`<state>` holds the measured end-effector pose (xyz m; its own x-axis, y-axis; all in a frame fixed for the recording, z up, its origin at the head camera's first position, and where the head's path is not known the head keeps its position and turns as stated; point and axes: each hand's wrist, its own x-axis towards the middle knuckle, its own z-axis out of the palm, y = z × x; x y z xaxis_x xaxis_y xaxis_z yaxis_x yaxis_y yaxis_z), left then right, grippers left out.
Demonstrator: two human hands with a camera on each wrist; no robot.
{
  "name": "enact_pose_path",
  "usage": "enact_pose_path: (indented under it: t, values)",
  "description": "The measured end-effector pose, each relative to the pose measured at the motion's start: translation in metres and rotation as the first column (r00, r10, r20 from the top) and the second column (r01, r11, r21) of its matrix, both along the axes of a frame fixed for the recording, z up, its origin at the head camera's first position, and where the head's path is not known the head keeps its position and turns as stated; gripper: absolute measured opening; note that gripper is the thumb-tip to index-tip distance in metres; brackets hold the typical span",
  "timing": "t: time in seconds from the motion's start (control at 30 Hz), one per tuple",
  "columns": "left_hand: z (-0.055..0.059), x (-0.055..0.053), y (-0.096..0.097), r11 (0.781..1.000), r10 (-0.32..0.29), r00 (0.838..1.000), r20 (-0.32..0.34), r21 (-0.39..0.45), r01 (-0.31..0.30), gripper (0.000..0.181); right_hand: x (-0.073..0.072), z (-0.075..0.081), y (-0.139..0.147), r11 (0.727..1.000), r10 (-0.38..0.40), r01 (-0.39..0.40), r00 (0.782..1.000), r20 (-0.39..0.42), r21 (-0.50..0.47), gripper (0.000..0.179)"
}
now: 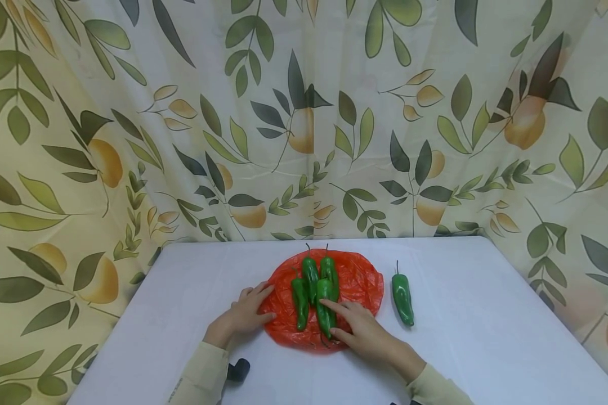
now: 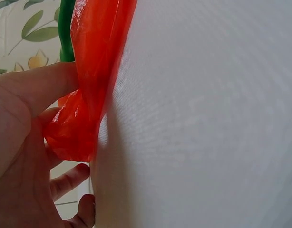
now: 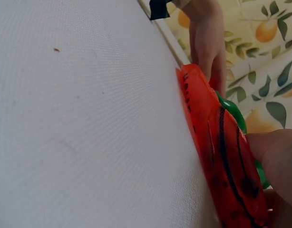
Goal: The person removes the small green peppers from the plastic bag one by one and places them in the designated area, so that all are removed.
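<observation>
Several glossy green peppers (image 1: pixel 311 277) with thin dark stems lie together on a round shape covered in crinkled red plastic (image 1: pixel 358 275). At the nearest green pepper (image 1: pixel 324 289), my right hand (image 1: pixel 367 333) has its index finger across the middle and its thumb by the lower end, pinching it. My left hand (image 1: pixel 245 312) rests at the left edge of the red plastic, fingers spread along it. In the left wrist view the thumb (image 2: pixel 46 85) touches the plastic (image 2: pixel 96 57). Black print shows on the plastic (image 3: pixel 227 156) in the right wrist view.
One more green pepper (image 1: pixel 402 298) lies apart on the white tabletop (image 1: pixel 466 326), right of the red plastic. A small black object (image 1: pixel 239 370) is beside the left wrist. A leaf-and-fruit patterned curtain (image 1: pixel 344 124) surrounds the table's back and sides.
</observation>
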<state>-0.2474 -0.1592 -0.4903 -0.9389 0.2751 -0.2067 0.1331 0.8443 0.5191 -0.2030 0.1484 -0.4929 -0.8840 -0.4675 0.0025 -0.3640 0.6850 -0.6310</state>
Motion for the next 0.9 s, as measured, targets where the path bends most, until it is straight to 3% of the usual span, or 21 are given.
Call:
enact_pose_path:
  t: [0.9]
  values:
    - [-0.0013, 0.0002, 0.0, 1.0, 0.005, 1.0, -0.001, 0.002, -0.005, 0.075, -0.0029, 0.0026, 0.0033, 0.984, -0.006, 0.018, 0.998, 0.064, -0.179, 0.052]
